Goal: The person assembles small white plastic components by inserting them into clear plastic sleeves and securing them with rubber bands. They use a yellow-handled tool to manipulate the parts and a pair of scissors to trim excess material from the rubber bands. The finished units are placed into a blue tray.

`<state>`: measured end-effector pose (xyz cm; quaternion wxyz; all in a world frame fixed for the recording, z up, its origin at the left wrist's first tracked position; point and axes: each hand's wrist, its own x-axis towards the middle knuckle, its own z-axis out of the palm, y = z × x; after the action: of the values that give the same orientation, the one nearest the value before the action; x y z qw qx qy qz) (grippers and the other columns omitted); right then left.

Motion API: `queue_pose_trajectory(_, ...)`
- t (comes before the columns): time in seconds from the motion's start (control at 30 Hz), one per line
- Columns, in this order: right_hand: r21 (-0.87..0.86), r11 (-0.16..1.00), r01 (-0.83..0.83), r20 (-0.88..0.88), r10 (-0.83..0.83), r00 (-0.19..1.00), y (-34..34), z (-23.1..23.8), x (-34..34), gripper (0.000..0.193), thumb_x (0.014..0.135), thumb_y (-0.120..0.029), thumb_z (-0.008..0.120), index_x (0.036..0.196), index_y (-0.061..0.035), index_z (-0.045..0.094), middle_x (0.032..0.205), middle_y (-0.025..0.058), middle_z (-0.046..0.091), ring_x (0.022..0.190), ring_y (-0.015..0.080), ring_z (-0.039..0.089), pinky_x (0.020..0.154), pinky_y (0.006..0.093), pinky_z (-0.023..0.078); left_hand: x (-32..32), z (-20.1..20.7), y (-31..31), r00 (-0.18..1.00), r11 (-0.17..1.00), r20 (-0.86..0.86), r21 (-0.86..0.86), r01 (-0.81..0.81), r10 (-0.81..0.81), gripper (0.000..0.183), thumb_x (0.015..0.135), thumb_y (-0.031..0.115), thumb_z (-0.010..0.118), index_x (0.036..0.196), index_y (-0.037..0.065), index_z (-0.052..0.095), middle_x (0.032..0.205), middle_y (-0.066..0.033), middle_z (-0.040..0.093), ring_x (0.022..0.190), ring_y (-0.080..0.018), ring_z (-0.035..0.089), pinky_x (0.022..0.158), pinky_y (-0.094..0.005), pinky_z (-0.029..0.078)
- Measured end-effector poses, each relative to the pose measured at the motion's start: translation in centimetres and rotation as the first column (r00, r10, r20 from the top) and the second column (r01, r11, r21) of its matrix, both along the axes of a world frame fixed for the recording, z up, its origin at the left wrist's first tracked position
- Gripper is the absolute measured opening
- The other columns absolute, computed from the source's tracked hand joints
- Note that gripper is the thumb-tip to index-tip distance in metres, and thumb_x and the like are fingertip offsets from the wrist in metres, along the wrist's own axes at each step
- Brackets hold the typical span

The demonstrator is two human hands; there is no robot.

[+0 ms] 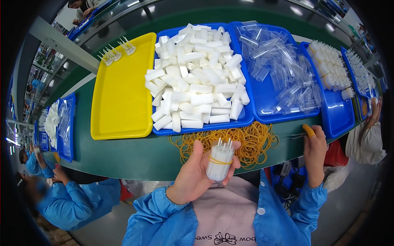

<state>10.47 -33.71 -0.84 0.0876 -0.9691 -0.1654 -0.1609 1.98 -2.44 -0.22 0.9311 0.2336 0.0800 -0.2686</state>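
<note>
My left hand (193,176) is closed round a white cylindrical bundle (221,160) with metal pins standing up from its top. Clear plastic seems to wrap the bundle, and a yellow rubber band (219,161) circles its middle. My right hand (315,153) is over the table's front edge, apart from the bundle, with a yellow cover on one fingertip. Its fingers are bent together; a thin dark, blurred thing shows by the fingertips, too faint to name. A heap of yellow rubber bands (256,141) lies on the green table just beyond my left hand.
Behind the bands stand a yellow tray (119,110) with several pinned white pieces, a blue tray (246,119) heaped with white foam blocks (201,88), and a blue tray (266,117) of clear plastic sleeves (283,69). More pinned pieces (328,65) fill trays at right. Co-workers sit on both sides.
</note>
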Motion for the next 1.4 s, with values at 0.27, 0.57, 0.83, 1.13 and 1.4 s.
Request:
queue_pose_trajectory(0.27, 0.677, 0.714, -0.179, -0.125, 0.351, 0.928, 6.5, 3.8, -3.3, 0.054, 0.067, -0.017, 0.075, 0.114, 0.0010, 0.057, 0.108, 0.0155, 0.054, 0.094, 0.0305, 0.056, 0.080, 0.0351, 0.044, 0.2, 0.0, -0.6, 0.999, 1.000, 0.031, 0.011, 0.017, -0.017, 0.080, 0.091, 0.065, 0.012, 0.140, 0.004, 0.030, 0.117, -0.0090, 0.052, 0.092, -0.0163, 0.051, 0.078, -0.0293, 0.043)
queue_pose_trajectory(0.57, 0.384, 0.802, -0.457, -0.096, 0.527, 0.844, 13.4, 4.1, -3.6, 0.078, 0.053, -0.029, 0.082, 0.121, -0.0019, 0.054, 0.115, 0.0124, 0.047, 0.101, 0.0289, 0.048, 0.085, 0.0414, 0.036, -0.1, 0.9, -1.7, 0.997, 0.987, -0.076, 0.159, 0.020, -0.008, 0.078, 0.092, 0.063, 0.018, 0.140, 0.003, 0.026, 0.135, -0.0132, 0.042, 0.123, -0.0277, 0.043, 0.101, -0.0415, 0.035)
queue_pose_trajectory(0.83, 0.659, 0.652, -0.375, -0.146, 0.599, 0.787, 12.9, 5.1, -3.5, 0.070, 0.054, -0.031, 0.082, 0.114, -0.0019, 0.059, 0.111, 0.0109, 0.048, 0.098, 0.0290, 0.048, 0.086, 0.0427, 0.037, 0.5, 0.9, -0.2, 0.987, 0.990, 0.089, 0.039, 0.133, -0.136, 0.063, 0.094, 0.040, 0.047, 0.141, 0.005, 0.027, 0.130, -0.0099, 0.047, 0.115, -0.0194, 0.051, 0.096, -0.0335, 0.042)
queue_pose_trajectory(1.13, 0.595, 0.629, -0.500, -0.006, 0.625, 0.780, 12.9, 4.7, -3.3, 0.065, 0.056, -0.032, 0.081, 0.111, -0.0031, 0.061, 0.105, 0.0093, 0.050, 0.096, 0.0283, 0.048, 0.085, 0.0439, 0.036, 0.2, 0.7, -0.8, 0.995, 0.991, 0.056, 0.104, 0.082, -0.088, 0.067, 0.087, 0.047, 0.056, 0.134, 0.003, 0.036, 0.123, -0.0083, 0.052, 0.111, -0.0187, 0.053, 0.095, -0.0327, 0.043)
queue_pose_trajectory(1.4, 0.543, 0.708, -0.451, -0.085, 0.581, 0.809, 13.2, 5.5, -3.6, 0.066, 0.054, -0.033, 0.081, 0.111, -0.0044, 0.062, 0.105, 0.0082, 0.050, 0.094, 0.0277, 0.049, 0.086, 0.0449, 0.036, 0.0, -0.2, -0.5, 0.988, 0.989, 0.137, 0.137, 0.056, -0.074, 0.061, 0.089, 0.036, 0.059, 0.135, 0.004, 0.035, 0.125, -0.0068, 0.050, 0.114, -0.0124, 0.050, 0.095, -0.0285, 0.040)
